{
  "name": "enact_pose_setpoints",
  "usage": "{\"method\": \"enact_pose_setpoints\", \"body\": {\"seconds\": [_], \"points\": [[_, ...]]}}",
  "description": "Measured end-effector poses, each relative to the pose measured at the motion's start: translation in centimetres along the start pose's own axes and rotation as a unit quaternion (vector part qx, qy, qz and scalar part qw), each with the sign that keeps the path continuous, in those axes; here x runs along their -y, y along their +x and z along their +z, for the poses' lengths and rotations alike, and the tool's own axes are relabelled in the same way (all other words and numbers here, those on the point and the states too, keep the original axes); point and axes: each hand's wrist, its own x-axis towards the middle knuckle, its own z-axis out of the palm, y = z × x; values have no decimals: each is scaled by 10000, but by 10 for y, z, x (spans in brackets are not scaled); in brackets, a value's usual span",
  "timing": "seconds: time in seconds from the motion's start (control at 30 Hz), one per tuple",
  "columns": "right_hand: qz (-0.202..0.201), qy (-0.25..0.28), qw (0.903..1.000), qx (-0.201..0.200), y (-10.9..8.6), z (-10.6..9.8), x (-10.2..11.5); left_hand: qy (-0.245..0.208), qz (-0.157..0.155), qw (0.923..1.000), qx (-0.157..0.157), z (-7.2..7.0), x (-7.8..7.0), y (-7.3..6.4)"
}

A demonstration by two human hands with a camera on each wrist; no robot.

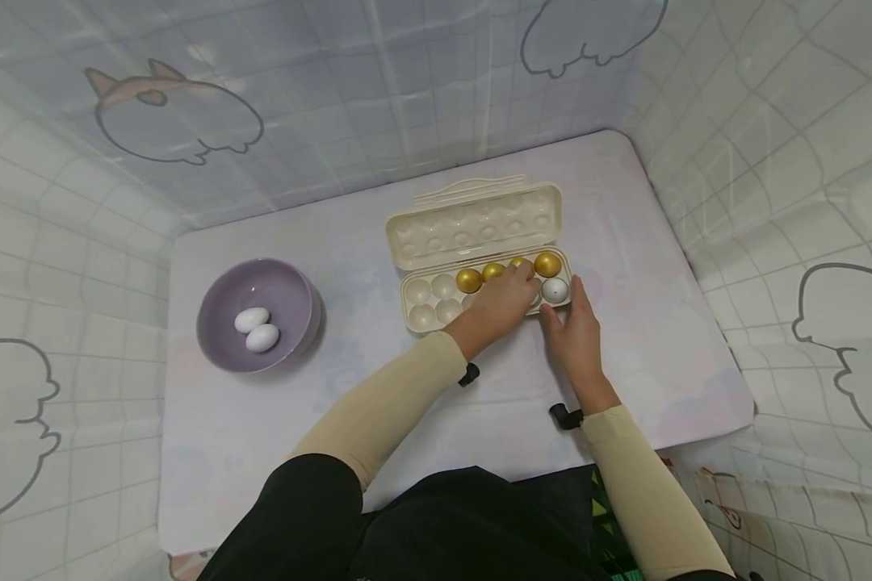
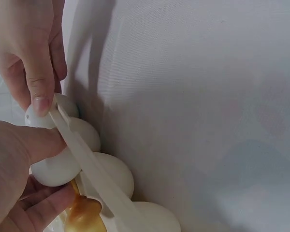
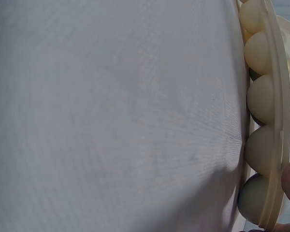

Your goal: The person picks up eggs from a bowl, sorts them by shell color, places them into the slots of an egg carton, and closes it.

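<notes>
My left hand (image 1: pixel 501 303) reaches over the open cream egg carton (image 1: pixel 416 315). Its thumb and fingers pinch a white egg (image 2: pixel 58 166) at the front row, seen in the left wrist view. My right hand (image 1: pixel 576 343) grips the carton's right front corner, thumb on the front rim. Several gold eggs (image 1: pixel 468 281) sit in the back row. Another white egg (image 1: pixel 555 290), marked with a dark speck, lies in the front right cup. The left hand hides part of the front row. In the right wrist view, the carton's rounded cups (image 3: pixel 261 99) run along the right edge.
A purple bowl (image 1: pixel 214 303) with two white eggs (image 1: pixel 252 319) stands left on the pale cloth-covered table (image 1: pixel 356 242). The carton's lid (image 1: pixel 480 230) lies back, away from the person. Patterned curtains (image 1: pixel 320 105) enclose the table at the back and sides.
</notes>
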Motion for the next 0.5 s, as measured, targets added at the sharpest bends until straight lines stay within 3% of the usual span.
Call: {"method": "enact_pose_setpoints", "body": {"seconds": [0.5], "points": [[-48, 4, 10000, -49, 0, 2, -3, -77, -12, 9999, 79, 2, -2, -2]]}}
